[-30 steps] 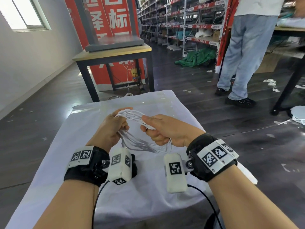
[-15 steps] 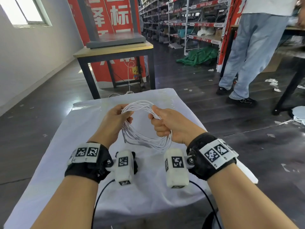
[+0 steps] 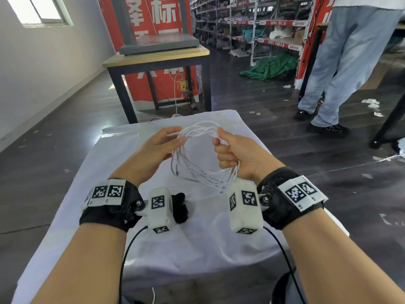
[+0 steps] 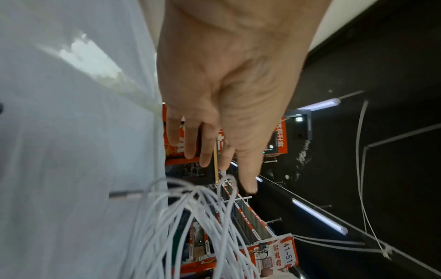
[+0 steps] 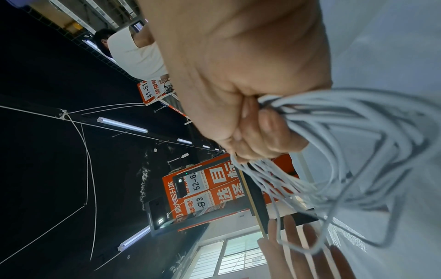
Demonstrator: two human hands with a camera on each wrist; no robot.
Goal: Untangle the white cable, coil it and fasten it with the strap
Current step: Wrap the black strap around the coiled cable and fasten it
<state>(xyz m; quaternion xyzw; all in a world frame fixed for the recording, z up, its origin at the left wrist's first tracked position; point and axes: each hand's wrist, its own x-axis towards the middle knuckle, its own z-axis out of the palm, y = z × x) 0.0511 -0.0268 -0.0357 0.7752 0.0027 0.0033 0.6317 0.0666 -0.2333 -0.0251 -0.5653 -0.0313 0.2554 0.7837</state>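
The white cable point(image 3: 198, 170) hangs as a loose coil of several loops above the white-clothed table point(image 3: 105, 194). My right hand point(image 3: 225, 150) grips the coil's right side in a fist; in the right wrist view the right hand point(image 5: 250, 122) has the cable point(image 5: 358, 143) bunched in its curled fingers. My left hand point(image 3: 173, 138) is at the coil's upper left with its fingers straight, holding nothing. In the left wrist view the left hand's fingers point(image 4: 245, 169) point past the cable point(image 4: 190, 217) loops. A black strap point(image 3: 180, 208) lies on the cloth, partly hidden by my left wrist camera.
Beyond the cloth's far edge stands a wooden table point(image 3: 157, 59) on dark legs, with a red banner behind it. A person point(image 3: 341, 62) stands on the dark floor at the right, beside another table's leg point(image 3: 390, 119). Shelving fills the background.
My left hand has let go of the coil and straightened its fingers. The coil has opened into a wider ring, held by the right hand alone, and both hands have moved apart.
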